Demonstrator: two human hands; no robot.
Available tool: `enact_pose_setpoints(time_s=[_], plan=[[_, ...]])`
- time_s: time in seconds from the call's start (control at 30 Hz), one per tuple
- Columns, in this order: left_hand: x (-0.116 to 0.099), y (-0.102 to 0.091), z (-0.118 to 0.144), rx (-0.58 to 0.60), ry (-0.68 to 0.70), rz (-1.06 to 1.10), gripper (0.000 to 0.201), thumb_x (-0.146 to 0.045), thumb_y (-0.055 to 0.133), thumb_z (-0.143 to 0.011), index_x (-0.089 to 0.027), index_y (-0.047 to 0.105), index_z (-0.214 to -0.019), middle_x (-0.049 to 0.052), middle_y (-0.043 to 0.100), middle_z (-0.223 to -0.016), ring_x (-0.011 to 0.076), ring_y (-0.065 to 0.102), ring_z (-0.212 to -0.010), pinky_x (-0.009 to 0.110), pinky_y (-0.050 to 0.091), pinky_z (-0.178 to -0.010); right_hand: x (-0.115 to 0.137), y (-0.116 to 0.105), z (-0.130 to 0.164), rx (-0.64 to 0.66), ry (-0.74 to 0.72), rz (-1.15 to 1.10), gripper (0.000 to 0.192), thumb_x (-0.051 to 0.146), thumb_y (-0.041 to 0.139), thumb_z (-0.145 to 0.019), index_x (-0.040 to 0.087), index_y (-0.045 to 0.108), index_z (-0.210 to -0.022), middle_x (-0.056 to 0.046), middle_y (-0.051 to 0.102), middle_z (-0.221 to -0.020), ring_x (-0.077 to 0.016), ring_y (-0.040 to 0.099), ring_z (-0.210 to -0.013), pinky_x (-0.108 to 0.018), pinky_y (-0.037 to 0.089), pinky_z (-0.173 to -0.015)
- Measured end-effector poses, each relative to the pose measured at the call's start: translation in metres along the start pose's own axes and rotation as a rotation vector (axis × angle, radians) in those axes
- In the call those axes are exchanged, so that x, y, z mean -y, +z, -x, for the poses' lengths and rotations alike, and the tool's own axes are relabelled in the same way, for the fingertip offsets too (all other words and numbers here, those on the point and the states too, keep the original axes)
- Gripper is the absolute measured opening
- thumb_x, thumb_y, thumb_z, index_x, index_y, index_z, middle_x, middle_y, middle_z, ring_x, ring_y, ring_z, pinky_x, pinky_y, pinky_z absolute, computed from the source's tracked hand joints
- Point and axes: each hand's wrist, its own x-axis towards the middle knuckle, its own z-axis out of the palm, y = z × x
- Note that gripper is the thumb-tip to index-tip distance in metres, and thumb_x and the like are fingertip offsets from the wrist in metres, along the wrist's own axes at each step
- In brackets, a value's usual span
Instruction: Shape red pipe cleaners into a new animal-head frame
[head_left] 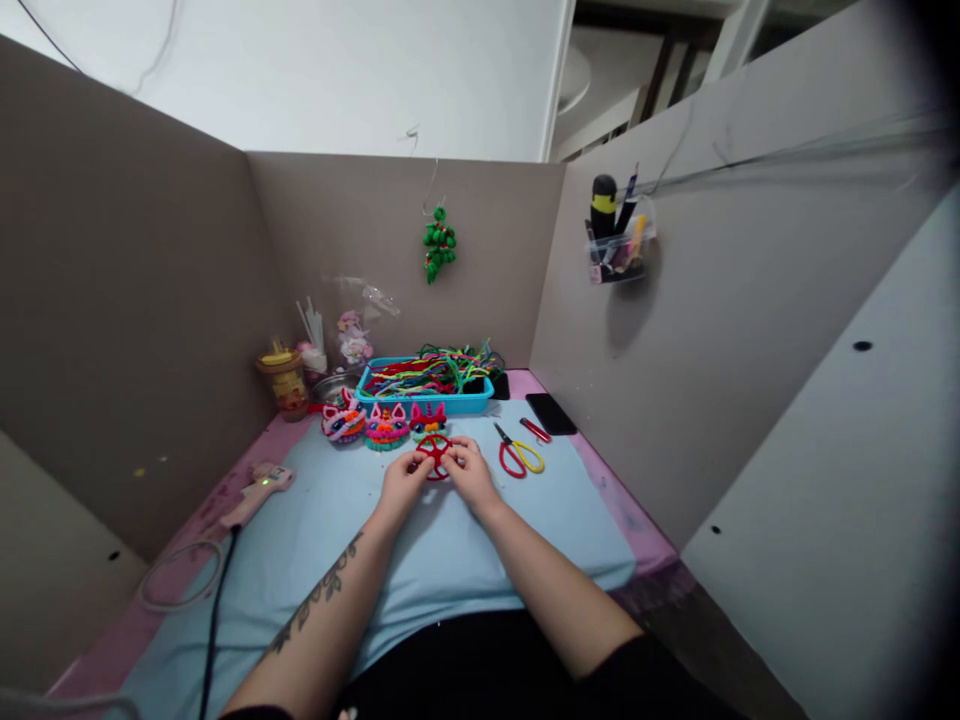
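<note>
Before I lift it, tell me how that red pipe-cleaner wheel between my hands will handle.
The red pipe-cleaner wheel is thin, open hoop and spokes, so probably very light. Its fuzzy surface should grip rather than slip. Pinched between left hand and right hand, it likely bends easily, so squeezing could warp it.

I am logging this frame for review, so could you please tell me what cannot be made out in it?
1. Head view: the red pipe-cleaner ring is partly covered by the left hand and right hand; its pattern is too small to read.
2. Head view: what lies under the tangled strands in the blue tray.
3. Head view: the items in the clear wall pocket are too small to identify.
4. Head view: the glue gun cord leaves the bottom edge.
</note>
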Motion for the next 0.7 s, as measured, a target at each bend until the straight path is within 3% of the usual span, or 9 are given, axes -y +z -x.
enact_pose_setpoints(time_s=[0.7], plan=[[-0.003, 0.002, 0.002, 0.003, -0.009, 0.044, 0.028, -0.041, 0.064, -0.064, -0.014, 0.060, -0.063, -0.002, 0.053, -0.054, 0.0103, 0.044, -0.052, 0.022, 0.033, -0.052, 0.010, 0.000, 0.002, -0.043, -0.061, 0.034, 0.015, 0.024, 0.057, -0.071, 0.018, 0.056, -0.057, -0.008, 0.048, -0.111, -0.0197, 0.051, -0.101, -0.031, 0.041, -0.085]])
